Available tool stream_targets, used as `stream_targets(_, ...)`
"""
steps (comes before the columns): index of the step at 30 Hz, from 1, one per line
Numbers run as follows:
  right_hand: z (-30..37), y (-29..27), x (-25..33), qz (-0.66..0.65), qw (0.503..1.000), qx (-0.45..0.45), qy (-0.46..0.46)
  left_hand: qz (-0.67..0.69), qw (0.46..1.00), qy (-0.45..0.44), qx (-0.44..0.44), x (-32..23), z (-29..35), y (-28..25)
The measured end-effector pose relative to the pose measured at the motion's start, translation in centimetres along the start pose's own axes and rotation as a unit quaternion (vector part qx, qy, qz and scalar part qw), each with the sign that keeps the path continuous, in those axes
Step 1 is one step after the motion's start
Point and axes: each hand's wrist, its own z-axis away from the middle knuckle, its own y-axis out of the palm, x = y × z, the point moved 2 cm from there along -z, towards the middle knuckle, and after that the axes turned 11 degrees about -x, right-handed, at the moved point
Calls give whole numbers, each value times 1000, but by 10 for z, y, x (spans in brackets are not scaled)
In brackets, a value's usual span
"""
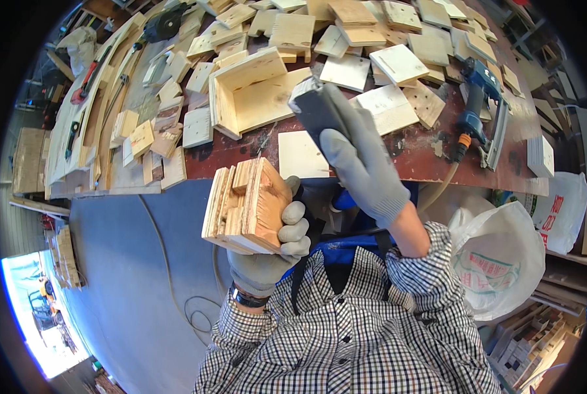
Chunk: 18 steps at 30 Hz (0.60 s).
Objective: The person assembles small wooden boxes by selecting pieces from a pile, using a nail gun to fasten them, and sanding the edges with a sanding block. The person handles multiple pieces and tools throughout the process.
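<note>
My left hand point(269, 253), in a grey glove, is wrapped round a plywood block point(244, 203) built of several layered pieces, held up off the bench's front edge. A notch shows on its left side. My right hand point(364, 157), gloved too, is raised above the bench edge and grips a dark, flat, rectangular block point(320, 113) that looks like a sanding block. The two held things are apart. Behind my right hand stands an open wooden box frame point(241, 98), and a pale square board point(301, 155) lies at the near edge.
Many small wooden boards point(291, 31) are heaped across the red-brown bench point(412, 161). A blue nail gun point(475, 108) with an air hose lies at the right. A white sack point(503, 256) stands beside me. Long strips and a clamp point(86, 82) lie at the left.
</note>
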Motion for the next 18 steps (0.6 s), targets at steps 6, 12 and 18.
stream_targets(6, 10, 8, 34, 84, 981, 83, -152, -670, 686, 262, -114, -15, 6, -17)
stream_targets(12, 32, -23, 55, -69, 979, 148, -124, -149, 957, 216, -125, -26, 10, -12)
stream_targets(18, 24, -13, 40, 69, 997, -16, -39, -117, 968, 202, -92, -12, -3, 3)
